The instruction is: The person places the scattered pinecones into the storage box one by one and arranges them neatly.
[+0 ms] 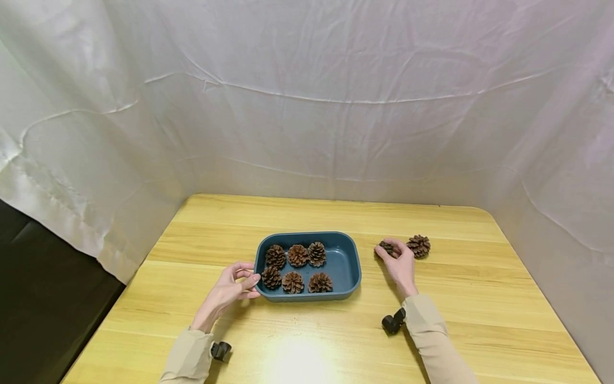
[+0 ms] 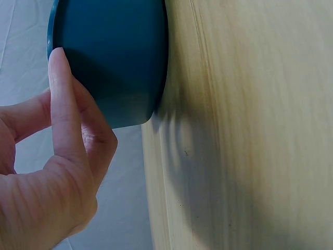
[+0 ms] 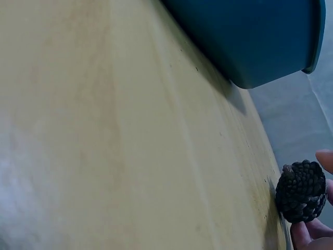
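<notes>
A dark blue rectangular tub [image 1: 342, 269] stands on the table with several brown pine cones [image 1: 298, 256] in two rows inside it. At its left end my left hand [image 1: 230, 290] pinches the rim, thumb on the near side, as the left wrist view also shows. To the right of the tub, my right hand [image 1: 399, 261] grips a pine cone [image 3: 301, 191] between thumb and fingers, low at the tabletop. Part of that cone is hidden by the fingers in the head view. Another pine cone [image 1: 419, 246] lies just right of this hand.
The light wooden table [image 1: 297, 325] carries all of this. Pale cloth [image 1: 336, 133] hangs behind it and along both sides. A dark surface [image 1: 43, 298] shows beyond the table's left edge. Each wrist wears a small black camera mount [image 1: 393, 321].
</notes>
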A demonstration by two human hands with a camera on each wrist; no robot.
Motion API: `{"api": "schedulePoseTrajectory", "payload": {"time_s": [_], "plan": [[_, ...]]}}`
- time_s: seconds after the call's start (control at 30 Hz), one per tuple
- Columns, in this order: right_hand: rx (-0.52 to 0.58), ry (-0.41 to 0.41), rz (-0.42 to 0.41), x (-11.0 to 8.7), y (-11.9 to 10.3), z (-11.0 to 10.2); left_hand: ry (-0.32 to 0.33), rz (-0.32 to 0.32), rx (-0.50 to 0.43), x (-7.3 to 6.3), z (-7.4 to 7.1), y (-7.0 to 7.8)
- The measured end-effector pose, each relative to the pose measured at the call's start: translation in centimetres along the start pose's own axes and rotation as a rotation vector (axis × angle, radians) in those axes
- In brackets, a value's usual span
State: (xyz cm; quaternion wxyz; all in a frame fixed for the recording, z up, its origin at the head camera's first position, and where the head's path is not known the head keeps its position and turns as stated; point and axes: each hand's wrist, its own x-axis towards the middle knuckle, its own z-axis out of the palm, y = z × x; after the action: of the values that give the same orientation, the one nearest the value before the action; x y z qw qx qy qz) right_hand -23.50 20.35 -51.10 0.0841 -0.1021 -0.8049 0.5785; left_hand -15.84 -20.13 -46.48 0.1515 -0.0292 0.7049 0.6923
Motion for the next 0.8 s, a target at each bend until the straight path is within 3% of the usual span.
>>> {"api": "schedulePoseTrajectory", "payload": {"time_s": [0.57, 0.8], "plan": [[0.011, 0.016, -0.005, 0.07, 0.07, -0.35, 0.02, -0.015, 0.01, -0.02, 0.1, -0.01], [0.002, -0.012, 0.021, -0.02, -0.18, -0.53, 0.029, -0.019, 0.006, -0.04, 0.14, 0.11]]}}
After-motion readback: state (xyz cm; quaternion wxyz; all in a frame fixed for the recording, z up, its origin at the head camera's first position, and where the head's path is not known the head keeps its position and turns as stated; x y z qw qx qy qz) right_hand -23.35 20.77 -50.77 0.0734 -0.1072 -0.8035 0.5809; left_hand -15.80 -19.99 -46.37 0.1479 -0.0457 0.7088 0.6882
